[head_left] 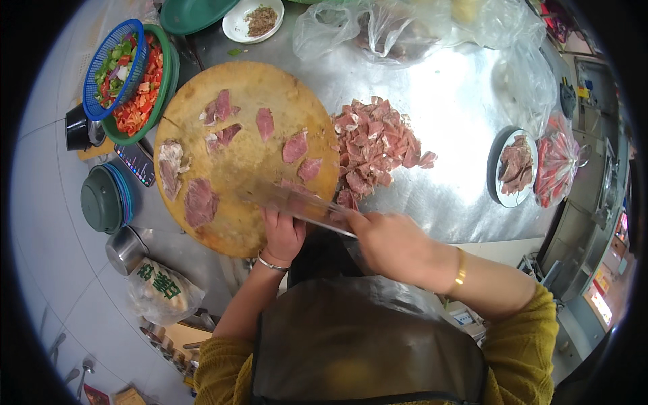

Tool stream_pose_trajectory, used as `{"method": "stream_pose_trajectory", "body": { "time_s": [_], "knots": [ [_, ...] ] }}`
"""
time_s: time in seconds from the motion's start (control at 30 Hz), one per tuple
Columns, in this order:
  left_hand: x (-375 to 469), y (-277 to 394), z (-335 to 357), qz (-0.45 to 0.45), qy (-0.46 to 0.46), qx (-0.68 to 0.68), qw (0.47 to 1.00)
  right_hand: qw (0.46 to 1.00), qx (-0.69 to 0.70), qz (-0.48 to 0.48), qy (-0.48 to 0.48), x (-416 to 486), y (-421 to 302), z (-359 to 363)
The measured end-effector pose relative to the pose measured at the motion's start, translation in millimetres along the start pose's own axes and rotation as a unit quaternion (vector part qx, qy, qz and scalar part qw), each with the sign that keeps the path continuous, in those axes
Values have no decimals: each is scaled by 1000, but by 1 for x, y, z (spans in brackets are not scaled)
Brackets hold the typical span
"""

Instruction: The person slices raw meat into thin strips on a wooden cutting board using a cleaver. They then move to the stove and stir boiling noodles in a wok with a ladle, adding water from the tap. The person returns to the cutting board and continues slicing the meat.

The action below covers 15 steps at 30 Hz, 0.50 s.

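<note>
My right hand (392,243) grips the handle of a cleaver (304,205), whose broad blade reaches left over the near right part of a round wooden chopping board (233,86). Close to the blade, my left hand (283,228) rests at the board's near edge. Its fingertips are partly hidden by the blade, so what they touch cannot be told. A slice of meat (296,188) lies just beyond the blade. Several more slices and chunks, one a dark red chunk (201,202), are spread over the board. Right of the board, a heap of sliced meat (377,142) lies on the metal table.
At the left are a blue basket (86,96) of chopped vegetables, a green basin (164,96) of red peppers, a phone (134,163) and stacked bowls (101,200). Plastic bags (395,30) lie at the back. A plate (512,200) of meat stands right, beside bagged red food (557,162).
</note>
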<state>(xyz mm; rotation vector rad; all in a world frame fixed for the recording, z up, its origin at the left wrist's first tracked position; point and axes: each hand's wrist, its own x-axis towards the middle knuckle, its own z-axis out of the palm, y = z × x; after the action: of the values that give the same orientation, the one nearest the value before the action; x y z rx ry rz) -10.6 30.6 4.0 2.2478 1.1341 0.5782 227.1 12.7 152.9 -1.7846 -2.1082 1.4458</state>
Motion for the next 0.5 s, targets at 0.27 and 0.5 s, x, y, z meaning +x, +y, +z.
{"method": "stream_pose_trajectory", "body": {
  "time_s": [0.27, 0.5],
  "knots": [
    [-8, -7, 5, -3, -17, -3, 1000, 999, -5, 18, -51, -17, 1, -5],
    [2, 5, 2, 14, 37, -2, 999, 1000, -9, -12, 18, 36, -8, 24]
  ]
}}
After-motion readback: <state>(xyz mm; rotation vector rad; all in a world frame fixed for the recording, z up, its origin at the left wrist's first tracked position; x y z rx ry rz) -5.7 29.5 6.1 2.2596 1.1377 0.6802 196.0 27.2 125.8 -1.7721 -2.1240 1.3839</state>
